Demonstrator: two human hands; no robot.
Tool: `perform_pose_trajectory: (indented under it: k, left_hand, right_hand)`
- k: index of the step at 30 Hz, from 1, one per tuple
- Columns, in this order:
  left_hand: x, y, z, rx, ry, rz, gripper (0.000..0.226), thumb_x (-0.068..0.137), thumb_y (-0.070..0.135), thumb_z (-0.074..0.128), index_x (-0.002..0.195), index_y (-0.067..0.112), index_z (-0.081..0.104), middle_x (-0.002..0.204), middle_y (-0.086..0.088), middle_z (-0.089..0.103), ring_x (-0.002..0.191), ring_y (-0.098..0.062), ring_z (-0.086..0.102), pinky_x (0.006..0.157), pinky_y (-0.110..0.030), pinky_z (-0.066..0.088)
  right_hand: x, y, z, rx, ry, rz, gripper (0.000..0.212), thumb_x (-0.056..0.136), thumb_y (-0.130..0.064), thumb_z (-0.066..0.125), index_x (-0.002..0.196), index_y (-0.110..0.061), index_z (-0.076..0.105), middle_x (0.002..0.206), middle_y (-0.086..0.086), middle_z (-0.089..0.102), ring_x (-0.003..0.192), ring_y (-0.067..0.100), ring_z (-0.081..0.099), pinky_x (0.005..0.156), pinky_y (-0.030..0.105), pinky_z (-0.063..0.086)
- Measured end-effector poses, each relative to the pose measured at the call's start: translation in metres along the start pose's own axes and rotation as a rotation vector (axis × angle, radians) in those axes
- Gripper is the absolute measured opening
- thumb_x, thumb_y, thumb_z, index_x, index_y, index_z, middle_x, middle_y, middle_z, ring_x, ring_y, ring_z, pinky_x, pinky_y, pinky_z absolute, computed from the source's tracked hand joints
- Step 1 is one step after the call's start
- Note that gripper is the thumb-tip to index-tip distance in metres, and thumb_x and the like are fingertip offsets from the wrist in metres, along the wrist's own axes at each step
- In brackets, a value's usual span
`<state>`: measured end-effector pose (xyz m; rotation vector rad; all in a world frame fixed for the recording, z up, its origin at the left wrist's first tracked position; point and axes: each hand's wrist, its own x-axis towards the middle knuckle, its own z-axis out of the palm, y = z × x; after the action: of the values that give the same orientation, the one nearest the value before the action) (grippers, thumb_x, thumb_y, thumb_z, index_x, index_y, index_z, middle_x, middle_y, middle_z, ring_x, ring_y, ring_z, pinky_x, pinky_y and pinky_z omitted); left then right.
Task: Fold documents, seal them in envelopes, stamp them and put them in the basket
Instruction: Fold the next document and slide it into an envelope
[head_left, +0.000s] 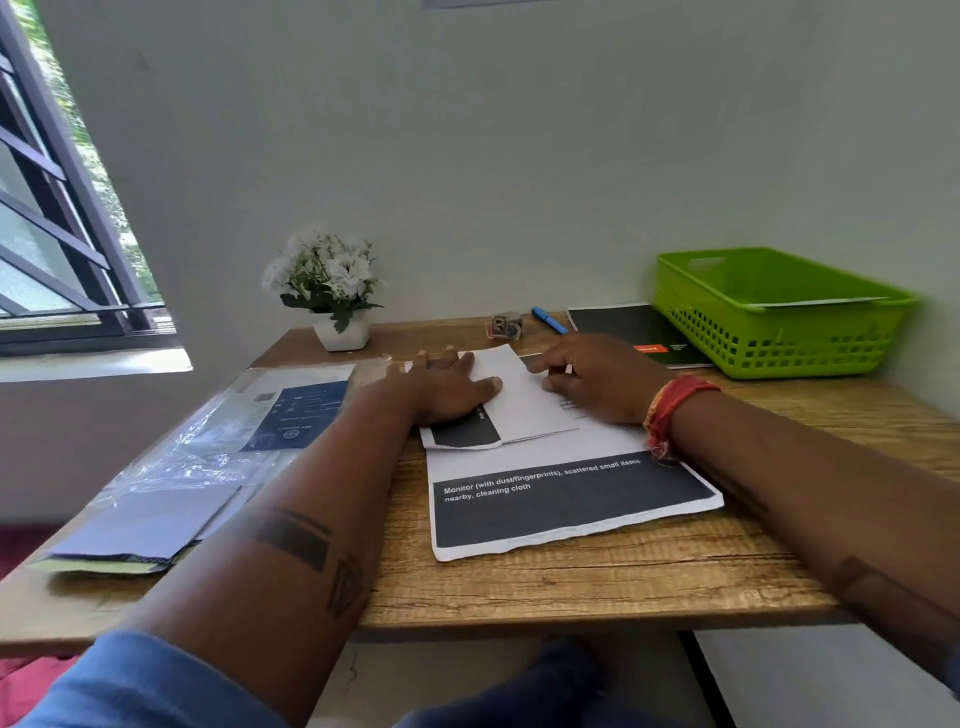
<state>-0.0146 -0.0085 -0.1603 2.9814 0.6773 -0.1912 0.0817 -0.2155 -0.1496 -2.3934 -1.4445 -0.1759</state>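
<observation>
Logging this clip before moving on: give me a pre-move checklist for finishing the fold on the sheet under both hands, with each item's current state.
1. Left hand flat on the folded sheet, pinning it: ok.
2. Right hand on the sheet's right side, fingers at the fold: ok.
3. Fold edges lined up squarely: cannot tell, the hands cover them.
4. Stack of printed pages underneath lies flat on the table: ok.
5. Envelope pack within reach on the left: ok.
6. Green basket has room; one paper item lies in it: ok.
</observation>
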Motion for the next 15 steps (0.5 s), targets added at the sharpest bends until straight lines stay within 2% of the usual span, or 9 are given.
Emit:
perform_pose_trajectory:
  k: [3, 5, 8, 13, 15]
  left_hand:
    - [0.001, 0.000, -0.001, -0.002, -0.012, 0.011, 0.081, 0.094, 0.076, 0.018, 0.160, 0.033, 0.003, 0.168, 0.005, -0.009, 0.155, -0.030, -0.008, 0.120, -0.063, -0.002]
    - [0.002, -0.001, -0.001, 0.000, -0.016, 0.012, 0.080, 0.095, 0.076, 0.018, 0.160, 0.033, 0.002, 0.168, 0.005, -0.009, 0.155, -0.031, -0.008, 0.120, -0.063, -0.002]
    - [0.002, 0.000, -0.001, 0.000, -0.022, 0.011, 0.080, 0.095, 0.076, 0.019, 0.160, 0.033, 0.002, 0.168, 0.005, -0.010, 0.155, -0.031, -0.008, 0.120, -0.063, -0.002]
    - [0.000, 0.001, -0.002, 0.004, -0.024, 0.013, 0.080, 0.095, 0.075, 0.019, 0.160, 0.032, 0.002, 0.168, 0.004, -0.010, 0.155, -0.031, -0.008, 0.120, -0.063, -0.001]
    - [0.000, 0.001, -0.002, 0.002, -0.025, 0.012, 0.082, 0.094, 0.076, 0.019, 0.160, 0.032, 0.002, 0.168, 0.004, -0.010, 0.155, -0.031, -0.008, 0.120, -0.064, 0.000]
  right_hand:
    - [0.001, 0.002, -0.002, 0.067, 0.023, 0.086, 0.027, 0.092, -0.031, 0.069, 0.118, -0.025, 0.069, 0.106, -0.005, 0.066, 0.098, 0.014, 0.060, 0.074, 0.019, 0.038]
    - [-0.002, 0.003, -0.004, 0.150, 0.000, 0.122, 0.031, 0.087, -0.037, 0.074, 0.115, -0.028, 0.066, 0.103, -0.007, 0.065, 0.088, 0.009, 0.057, 0.068, 0.015, 0.037]
    - [-0.010, 0.007, -0.014, 0.232, -0.109, 0.145, 0.041, 0.082, -0.040, 0.079, 0.118, -0.033, 0.062, 0.105, -0.009, 0.062, 0.085, 0.005, 0.056, 0.071, 0.017, 0.040]
    - [-0.015, 0.014, -0.031, 0.242, -0.357, 0.118, 0.060, 0.079, -0.043, 0.080, 0.132, -0.039, 0.052, 0.118, -0.013, 0.056, 0.102, 0.006, 0.055, 0.086, 0.024, 0.044]
    - [-0.017, 0.016, -0.036, 0.265, -0.391, 0.117, 0.063, 0.079, -0.046, 0.079, 0.134, -0.041, 0.051, 0.120, -0.016, 0.055, 0.106, 0.006, 0.054, 0.091, 0.025, 0.044]
